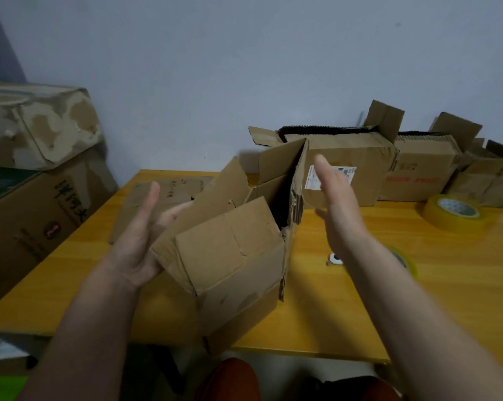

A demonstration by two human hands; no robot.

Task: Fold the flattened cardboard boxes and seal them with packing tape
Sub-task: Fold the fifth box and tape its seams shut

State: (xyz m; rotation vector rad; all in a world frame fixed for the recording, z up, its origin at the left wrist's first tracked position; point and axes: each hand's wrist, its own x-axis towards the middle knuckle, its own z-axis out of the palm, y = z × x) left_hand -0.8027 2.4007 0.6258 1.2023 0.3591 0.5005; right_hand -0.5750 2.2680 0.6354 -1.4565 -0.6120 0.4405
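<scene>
Head view, near to far. A half-erected cardboard box (230, 256) rests on the near edge of the yellow wooden table (418, 299), tilted, its top flaps standing open. The left hand (141, 235) lies flat against the box's left side, palm inward, fingers straight and extended upward, supporting rather than clasping it. The right hand (335, 204) is raised just right of the box, clear of it, palm facing left, fingers straight and together, holding nothing. Two rolls of clear packing tape: one roll (403, 260) partly hidden behind the right forearm, a second roll (451, 211) lying flat farther right. One flattened carton (157, 198) lies behind the left hand. At least three opened boxes (354, 169) stand along the wall; the far-right ones overlap and cannot be counted surely. Two large cartons (39, 180) are stacked left of the table
</scene>
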